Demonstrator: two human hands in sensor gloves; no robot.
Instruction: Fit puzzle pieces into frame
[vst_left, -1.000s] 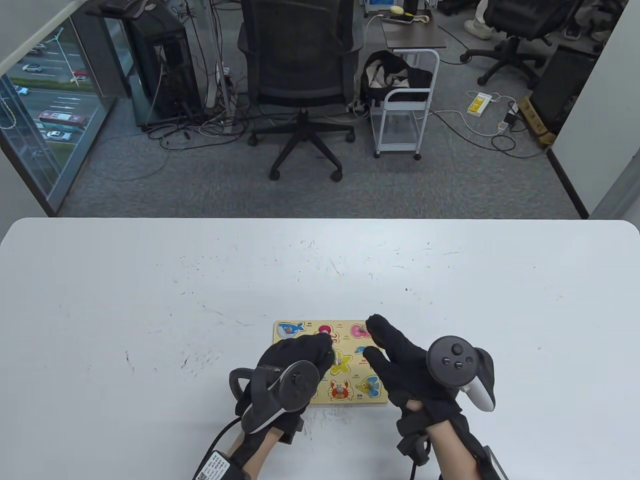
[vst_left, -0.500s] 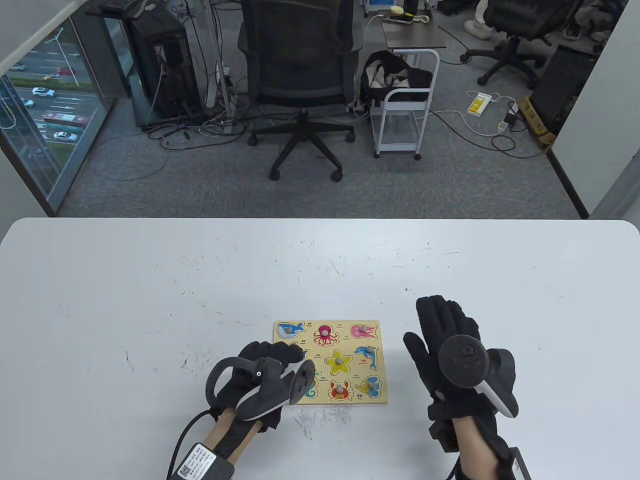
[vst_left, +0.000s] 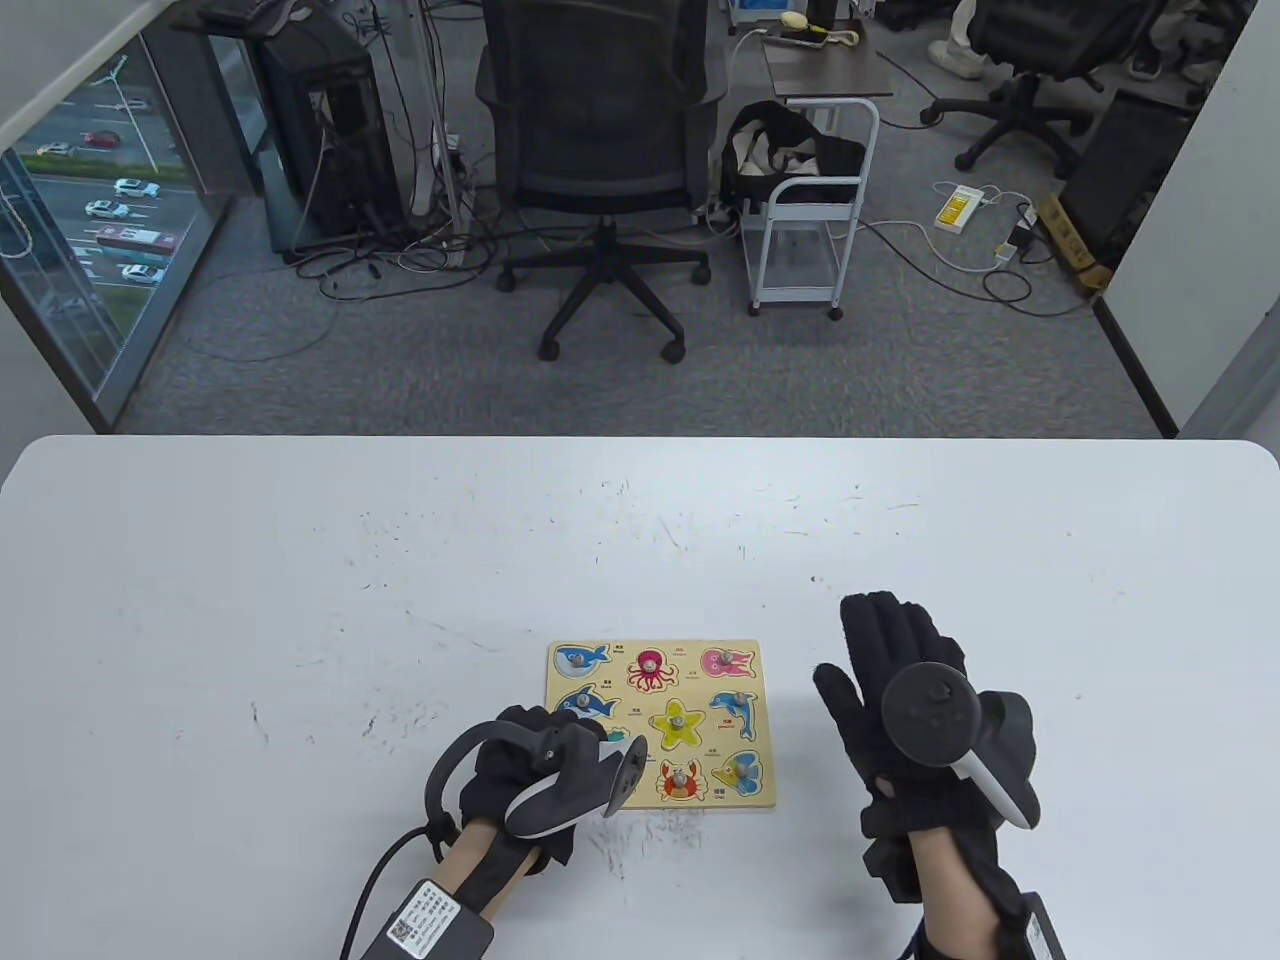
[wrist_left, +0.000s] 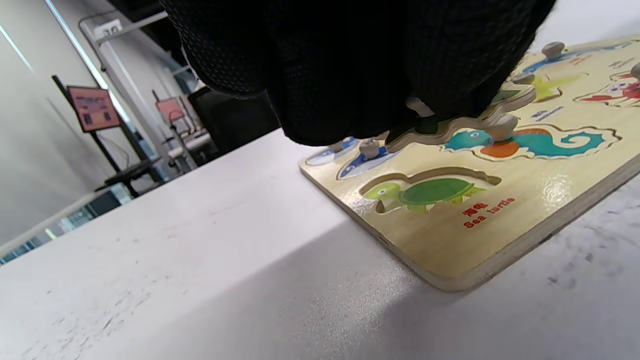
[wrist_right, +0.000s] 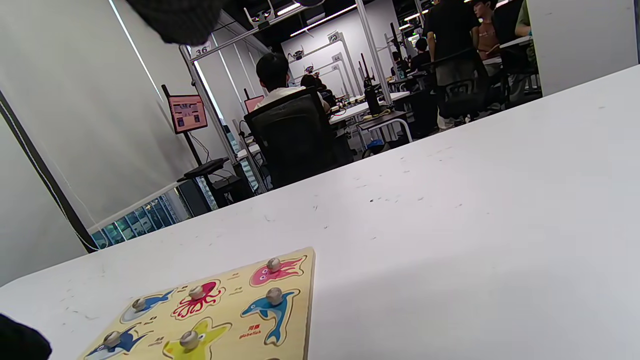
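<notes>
The left hand (vst_left: 520, 775) pinches the turtle piece (wrist_left: 460, 122) just above its open slot (wrist_left: 430, 190) in the puzzle board (vst_left: 765, 720) — lined up to drop in. The right hand (vst_left: 900, 700), spread flat, rests on the tabletop (vst_left: 300, 600) beside the board.

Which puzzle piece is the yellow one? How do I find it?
Look at the wooden puzzle board on the white table, lying between the two gloved hands. Go to its very middle: the starfish sits there. It is the only yellow piece, with five pointy arms and a little knob on top.
</notes>
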